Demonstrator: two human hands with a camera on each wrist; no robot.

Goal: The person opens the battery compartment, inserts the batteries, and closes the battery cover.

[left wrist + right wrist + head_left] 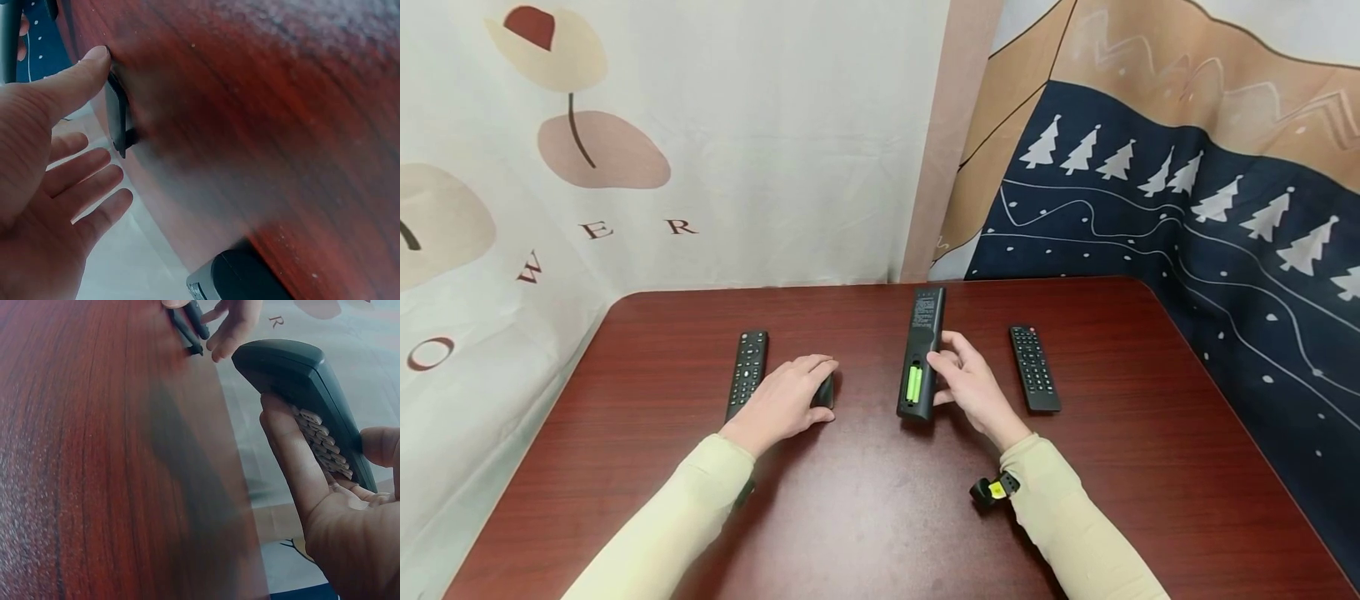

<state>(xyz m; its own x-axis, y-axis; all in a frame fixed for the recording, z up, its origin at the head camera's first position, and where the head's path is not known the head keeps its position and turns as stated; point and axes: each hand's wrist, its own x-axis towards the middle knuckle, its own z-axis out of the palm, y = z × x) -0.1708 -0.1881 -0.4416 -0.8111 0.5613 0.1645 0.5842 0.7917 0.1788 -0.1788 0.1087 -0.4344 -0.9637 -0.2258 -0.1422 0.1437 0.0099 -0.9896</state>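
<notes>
My right hand (973, 387) holds a dark remote control (923, 333) upright over the middle of the table. Its back faces me, and green batteries (913, 384) show in the uncovered compartment. In the right wrist view, fingers support its keypad side (322, 442) while the thumb lies against the back. My left hand (786, 404) reaches over a small black battery cover (825, 392) on the table, partly hiding it. The left wrist view shows this cover (117, 112) edge-on, the thumb at one end and the other fingers loosely extended, apparently apart from it.
A black remote (748, 367) lies left, partly behind my left hand. Another remote (1035, 371) lies right of my right hand. The reddish-brown table (865, 517) ends at printed curtains (790, 167). A black strapped device (996, 490) is on my right wrist.
</notes>
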